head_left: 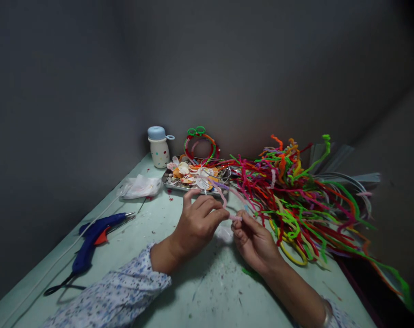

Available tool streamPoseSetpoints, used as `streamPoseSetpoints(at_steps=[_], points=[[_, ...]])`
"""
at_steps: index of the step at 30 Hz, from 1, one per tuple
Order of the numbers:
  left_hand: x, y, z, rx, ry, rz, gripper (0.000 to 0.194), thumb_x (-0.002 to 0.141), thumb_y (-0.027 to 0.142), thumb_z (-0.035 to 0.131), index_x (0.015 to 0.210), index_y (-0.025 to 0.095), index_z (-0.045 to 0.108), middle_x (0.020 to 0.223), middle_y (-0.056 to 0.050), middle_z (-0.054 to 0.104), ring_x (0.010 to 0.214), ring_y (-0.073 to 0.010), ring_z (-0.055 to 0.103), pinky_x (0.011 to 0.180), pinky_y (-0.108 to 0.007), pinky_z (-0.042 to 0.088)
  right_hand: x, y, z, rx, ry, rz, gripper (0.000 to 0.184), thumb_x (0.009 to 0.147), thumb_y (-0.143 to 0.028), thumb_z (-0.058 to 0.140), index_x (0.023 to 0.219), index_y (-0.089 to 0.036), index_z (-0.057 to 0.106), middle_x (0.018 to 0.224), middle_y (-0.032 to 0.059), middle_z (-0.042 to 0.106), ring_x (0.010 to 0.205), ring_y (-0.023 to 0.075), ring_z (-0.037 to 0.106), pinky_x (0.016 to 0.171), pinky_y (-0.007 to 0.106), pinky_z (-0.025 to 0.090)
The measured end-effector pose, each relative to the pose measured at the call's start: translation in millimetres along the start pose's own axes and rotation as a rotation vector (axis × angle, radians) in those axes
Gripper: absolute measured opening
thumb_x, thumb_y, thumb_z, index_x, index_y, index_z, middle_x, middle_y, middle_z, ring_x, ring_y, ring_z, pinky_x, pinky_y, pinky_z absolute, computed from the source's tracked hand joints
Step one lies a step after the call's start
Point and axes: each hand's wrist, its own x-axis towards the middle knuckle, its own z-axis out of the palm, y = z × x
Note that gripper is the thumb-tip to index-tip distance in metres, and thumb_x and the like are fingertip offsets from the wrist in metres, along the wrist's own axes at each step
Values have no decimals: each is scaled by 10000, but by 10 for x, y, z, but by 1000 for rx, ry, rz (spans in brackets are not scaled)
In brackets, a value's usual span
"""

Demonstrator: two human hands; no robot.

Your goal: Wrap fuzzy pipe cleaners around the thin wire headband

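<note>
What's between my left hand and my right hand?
In the head view, a short stretch of pale pink fuzzy stem bridges the left hand and right hand.

We're watching a pale pink fuzzy stem (235, 218), its short visible stretch bridging the left hand (199, 219) and right hand (253, 240). It's running almost level!

No writing I can read from here.
On the white bottle (159, 154) at the far left I make out only small coloured spots, which do not resolve into letters or numbers for me. The blue glue gun (85, 248) at the near left shows me no legible brand, and the clear plastic packet (141, 187) between them is too blurred for me to tell whether it carries print.
</note>
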Motion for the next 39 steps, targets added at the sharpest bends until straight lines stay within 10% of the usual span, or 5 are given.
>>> streamPoseSetpoints(at_steps=[39], points=[[87,-43,-42,-71,-242,-34,170,919,267,481,834,177,597,854,-20,653,893,-175,545,951,-415,258,2,36,-45,-113,-60,-116,150,719,-223,750,761,-162,619,669,-17,611,575,80,584,491,150,493]])
